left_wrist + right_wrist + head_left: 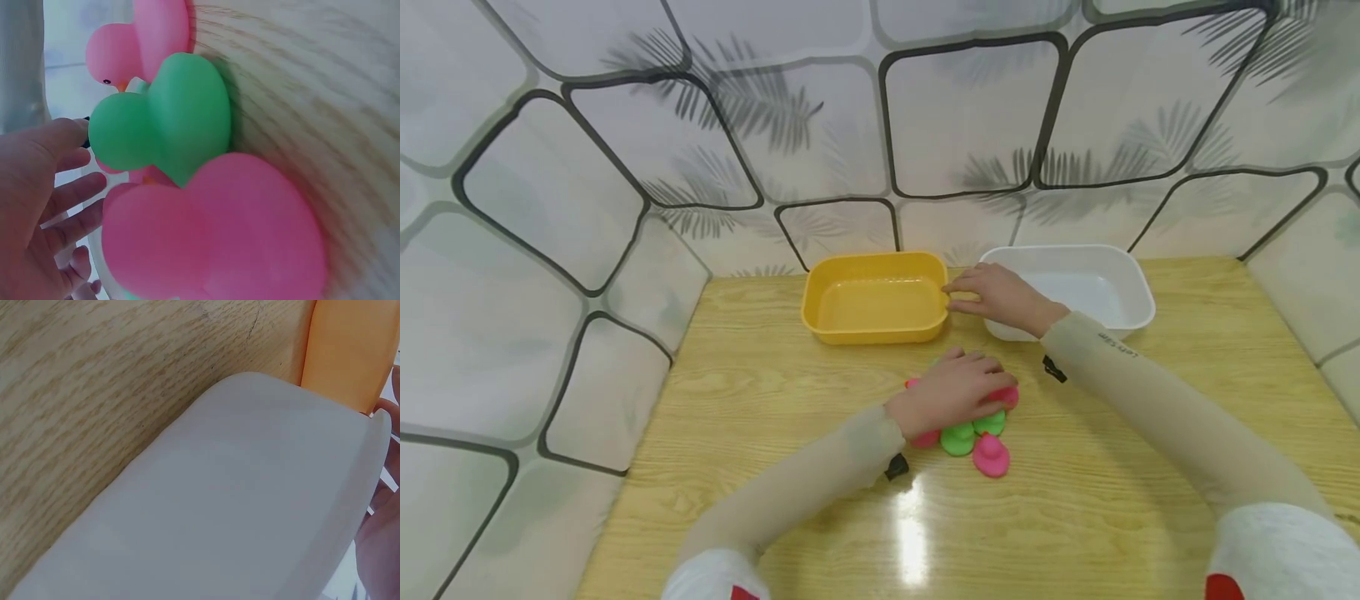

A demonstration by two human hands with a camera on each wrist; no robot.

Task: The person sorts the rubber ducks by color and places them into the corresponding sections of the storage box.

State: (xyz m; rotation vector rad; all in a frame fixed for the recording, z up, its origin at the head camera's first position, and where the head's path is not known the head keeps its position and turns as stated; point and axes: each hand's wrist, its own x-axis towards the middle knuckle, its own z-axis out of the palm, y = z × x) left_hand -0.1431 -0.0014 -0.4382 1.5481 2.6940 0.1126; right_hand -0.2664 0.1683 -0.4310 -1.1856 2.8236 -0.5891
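Note:
My left hand (953, 393) is over a cluster of pink and green rubber ducks and partly hides them. In the left wrist view its loosely bent fingers (81, 190) are beside the heads of a green duck (187, 119) and a large pink duck (250, 231); none is seen gripped. Another pink duck (991, 456) lies at the cluster's near edge. My right hand (1003, 296) reaches across the white tub (1097, 283), its extended fingertips at the right rim of the yellow tub (880, 335). In the right wrist view the white tub's wall hides part of those fingers.
The two tubs stand side by side at the back of the wood-grain table (760, 375), against a patterned wall covering (970, 117). Another patterned panel (602, 392) rises along the left edge.

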